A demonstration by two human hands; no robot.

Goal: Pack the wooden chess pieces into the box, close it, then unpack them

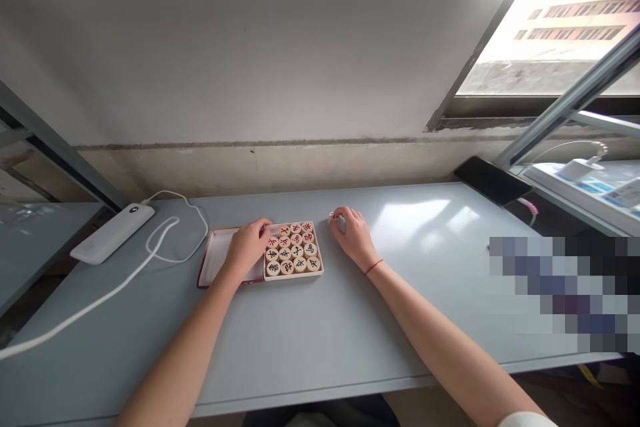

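Observation:
A shallow box [213, 257] lies on the grey table [320, 333], its right part filled with several round wooden chess pieces [293, 248] marked in red and black. My left hand [247, 247] rests on the box's left half with fingers curled against the pieces' edge. To the right of the box, my right hand [353, 233] lies on the table with fingers closed around a small round piece [333, 217], only partly visible.
A white power bank [113, 232] with a looping white cable [165, 240] lies at the left. A dark phone [493, 180] leans at the right rear by the window. Metal shelf frames flank both sides. A blurred patch covers the right edge.

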